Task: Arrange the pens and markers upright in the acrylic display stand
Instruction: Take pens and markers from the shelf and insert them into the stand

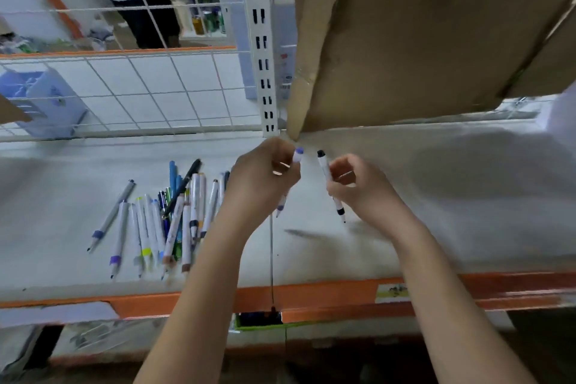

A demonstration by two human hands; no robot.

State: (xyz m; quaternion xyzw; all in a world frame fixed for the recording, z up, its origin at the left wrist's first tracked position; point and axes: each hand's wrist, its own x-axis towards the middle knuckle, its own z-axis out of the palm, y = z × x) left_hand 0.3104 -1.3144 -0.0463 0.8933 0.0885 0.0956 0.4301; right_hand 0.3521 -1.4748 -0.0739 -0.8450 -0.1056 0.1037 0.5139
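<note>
**Pens and markers: one in each hand, the rest lying on the shelf**

Pens and markers, white-barrelled with coloured caps (162,221), are lying in a loose heap on the white shelf surface (436,196), left of the person's arms. The left hand (265,178) is curling its fingers round a white marker with a purple cap (297,155), cap pointing up. Just beside it, the right hand (358,187) is pinching a white marker with a black cap (324,165), tilted, tip hanging down. A pale blue compartmented stand (40,100) is sitting well apart at far left behind the white wire grid (149,93). A brown cardboard box (420,34) is looming above.
</note>
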